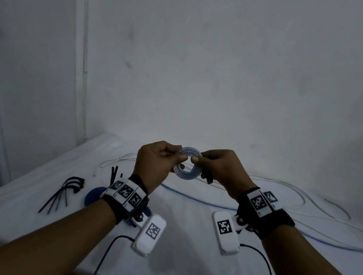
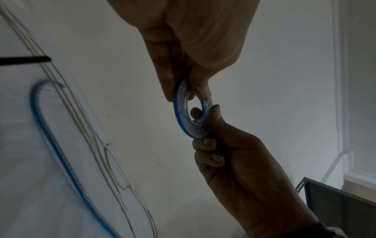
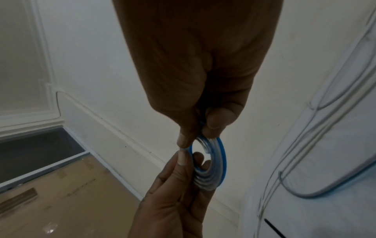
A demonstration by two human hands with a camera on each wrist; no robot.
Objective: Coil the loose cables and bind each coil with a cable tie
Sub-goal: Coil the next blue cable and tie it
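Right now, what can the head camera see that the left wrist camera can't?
Only the head view shows the bundle of black cable ties lying on the white table, a blue round thing behind the left wrist, and both wrist straps. Only the left wrist view shows a grey metal frame low by the wall. Both show the left hand and right hand pinching the small clear and blue coil, plus loose white and blue cables on the table.
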